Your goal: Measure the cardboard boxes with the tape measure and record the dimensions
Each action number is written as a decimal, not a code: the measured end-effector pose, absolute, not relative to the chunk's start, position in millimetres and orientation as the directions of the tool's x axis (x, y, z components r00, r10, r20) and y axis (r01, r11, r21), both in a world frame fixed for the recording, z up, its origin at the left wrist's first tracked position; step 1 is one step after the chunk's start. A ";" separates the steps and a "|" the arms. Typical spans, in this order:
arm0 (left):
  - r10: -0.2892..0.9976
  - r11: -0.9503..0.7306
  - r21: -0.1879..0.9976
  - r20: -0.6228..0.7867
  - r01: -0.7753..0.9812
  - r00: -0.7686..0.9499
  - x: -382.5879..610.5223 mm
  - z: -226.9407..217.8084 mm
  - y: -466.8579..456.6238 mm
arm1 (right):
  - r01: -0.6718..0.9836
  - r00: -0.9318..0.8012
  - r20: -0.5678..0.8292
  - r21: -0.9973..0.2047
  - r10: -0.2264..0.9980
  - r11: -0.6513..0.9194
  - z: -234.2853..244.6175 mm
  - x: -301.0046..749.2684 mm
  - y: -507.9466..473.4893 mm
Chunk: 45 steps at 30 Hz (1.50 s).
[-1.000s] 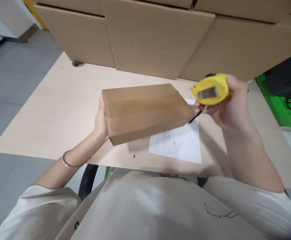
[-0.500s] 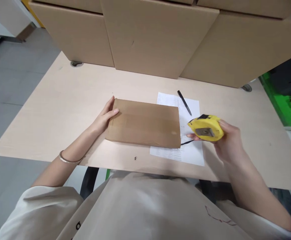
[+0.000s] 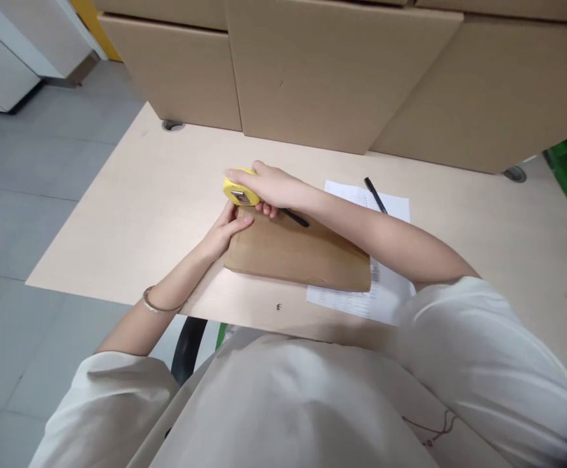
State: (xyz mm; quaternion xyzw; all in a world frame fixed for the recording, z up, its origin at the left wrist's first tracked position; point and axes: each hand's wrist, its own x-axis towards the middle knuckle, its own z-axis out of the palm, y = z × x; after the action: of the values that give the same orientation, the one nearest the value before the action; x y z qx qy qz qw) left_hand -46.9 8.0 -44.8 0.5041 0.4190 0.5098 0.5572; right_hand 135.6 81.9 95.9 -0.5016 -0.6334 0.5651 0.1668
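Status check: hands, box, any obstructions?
Right hand gripping yellow tape measure at flat cardboard box, far left corner. Left hand resting on its left edge. Pen apart on paper.

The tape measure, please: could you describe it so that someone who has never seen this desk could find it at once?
On the pale wooden table, in front of the large cardboard boxes, lies a flat brown box. At its far left corner the right hand grips the tape measure. It is the only bright yellow thing on the table, small, with a metal clip.
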 end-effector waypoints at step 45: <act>0.991 0.125 0.992 -0.124 -0.024 0.048 -49.4 -35.4 -2.7 | 0.409 -0.177 -0.238 -0.900 0.955 -0.149 40.5 387.1 76.4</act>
State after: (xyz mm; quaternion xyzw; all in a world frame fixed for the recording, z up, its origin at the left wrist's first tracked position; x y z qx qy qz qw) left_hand -49.4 -2.7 -35.4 0.4725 0.5118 0.4629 0.5482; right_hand 387.1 76.4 40.5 -0.5779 -0.5899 0.4905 0.2784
